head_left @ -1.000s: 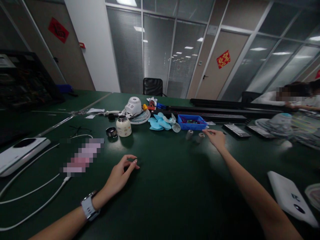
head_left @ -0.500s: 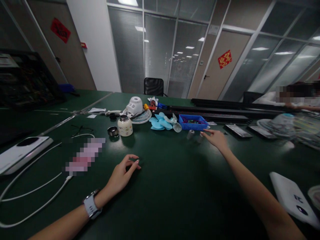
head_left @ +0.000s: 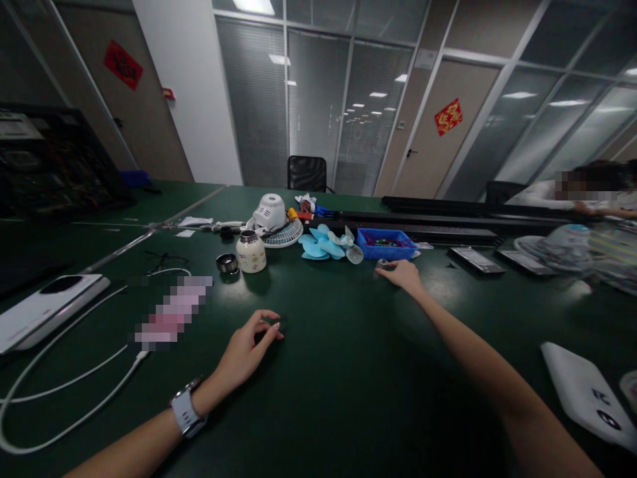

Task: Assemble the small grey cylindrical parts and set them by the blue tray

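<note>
My right hand (head_left: 404, 275) reaches far across the green table (head_left: 348, 372) and lies over the small grey cylinders, fingers curled around them. Only the top of one cylinder (head_left: 383, 263) peeks out at the fingertips, just in front of the blue tray (head_left: 385, 252). My left hand (head_left: 247, 346), a watch on its wrist, rests on the table near me. Its fingers are loosely bent and apart and hold nothing.
A cream jar (head_left: 250, 254), a metal ring (head_left: 227, 263), white fan parts (head_left: 273, 216) and blue fan blades (head_left: 318, 247) lie at the back. A white device (head_left: 44, 309) and cable (head_left: 60, 385) are left, a white pouch (head_left: 582, 392) right. Another person (head_left: 572, 192) sits far right.
My right hand slid left and closed over the two grey cylinders that stood just beside its fingertips. The left hand stayed put.
</note>
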`<state>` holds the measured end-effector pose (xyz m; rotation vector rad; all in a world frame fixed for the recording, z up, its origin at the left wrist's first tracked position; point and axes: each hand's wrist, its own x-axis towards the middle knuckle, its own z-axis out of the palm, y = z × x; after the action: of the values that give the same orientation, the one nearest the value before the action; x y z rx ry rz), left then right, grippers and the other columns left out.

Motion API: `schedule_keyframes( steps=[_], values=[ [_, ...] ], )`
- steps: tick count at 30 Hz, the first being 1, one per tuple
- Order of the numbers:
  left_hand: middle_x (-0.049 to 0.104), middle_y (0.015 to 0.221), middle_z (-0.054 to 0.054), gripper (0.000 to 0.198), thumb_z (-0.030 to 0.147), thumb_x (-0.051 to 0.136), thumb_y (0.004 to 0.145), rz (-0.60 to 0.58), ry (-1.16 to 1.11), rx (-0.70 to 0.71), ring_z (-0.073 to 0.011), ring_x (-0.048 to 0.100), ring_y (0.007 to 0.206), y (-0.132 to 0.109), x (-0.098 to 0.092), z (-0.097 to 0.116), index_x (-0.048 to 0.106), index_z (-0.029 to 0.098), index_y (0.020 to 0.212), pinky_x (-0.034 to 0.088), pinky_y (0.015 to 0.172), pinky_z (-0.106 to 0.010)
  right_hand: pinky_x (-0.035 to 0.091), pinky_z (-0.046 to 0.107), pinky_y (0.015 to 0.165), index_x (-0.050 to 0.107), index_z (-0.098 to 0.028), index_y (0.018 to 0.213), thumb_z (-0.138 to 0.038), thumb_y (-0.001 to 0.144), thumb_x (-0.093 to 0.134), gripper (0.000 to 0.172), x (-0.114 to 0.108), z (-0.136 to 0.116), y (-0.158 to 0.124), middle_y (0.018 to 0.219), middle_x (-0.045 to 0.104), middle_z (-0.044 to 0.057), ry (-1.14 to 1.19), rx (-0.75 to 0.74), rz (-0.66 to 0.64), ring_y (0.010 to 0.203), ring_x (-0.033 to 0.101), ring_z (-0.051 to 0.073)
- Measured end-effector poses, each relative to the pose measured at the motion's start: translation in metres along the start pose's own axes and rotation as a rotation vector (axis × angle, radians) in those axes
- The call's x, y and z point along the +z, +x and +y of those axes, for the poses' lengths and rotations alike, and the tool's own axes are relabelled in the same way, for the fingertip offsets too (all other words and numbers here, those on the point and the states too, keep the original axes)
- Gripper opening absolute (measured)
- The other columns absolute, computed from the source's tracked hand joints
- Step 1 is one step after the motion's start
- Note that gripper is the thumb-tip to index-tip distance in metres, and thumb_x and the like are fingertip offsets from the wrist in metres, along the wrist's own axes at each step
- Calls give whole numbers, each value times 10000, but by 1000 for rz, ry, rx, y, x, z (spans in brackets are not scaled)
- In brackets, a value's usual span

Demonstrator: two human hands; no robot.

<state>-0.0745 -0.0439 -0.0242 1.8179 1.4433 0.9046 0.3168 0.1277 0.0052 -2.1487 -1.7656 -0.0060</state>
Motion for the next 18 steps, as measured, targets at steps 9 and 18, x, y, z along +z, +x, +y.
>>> schedule_keyframes(
  steps=[9, 18],
  values=[
    [739, 1018, -53, 242, 358, 566, 905, 32, -39, 156, -232, 698, 970, -10, 9, 21, 548, 220, 1103, 543, 742, -336, 279, 228, 451, 724, -143, 1055, -576, 747, 652, 536, -11, -42, -118, 465, 506, -48, 430, -410, -357, 419, 422, 90],
    [701, 1176, -88, 321, 336, 640, 878, 110, 10, 286, -270, 646, 1127, -22, 28, 26, 596, 241, 1181, 492, 972, -449, 241, 203, 454, 695, -170, 890, -439, 702, 740, 331, -1, -109, -189, 483, 417, -91, 671, -675, -531, 437, 359, 55]
  ],
)
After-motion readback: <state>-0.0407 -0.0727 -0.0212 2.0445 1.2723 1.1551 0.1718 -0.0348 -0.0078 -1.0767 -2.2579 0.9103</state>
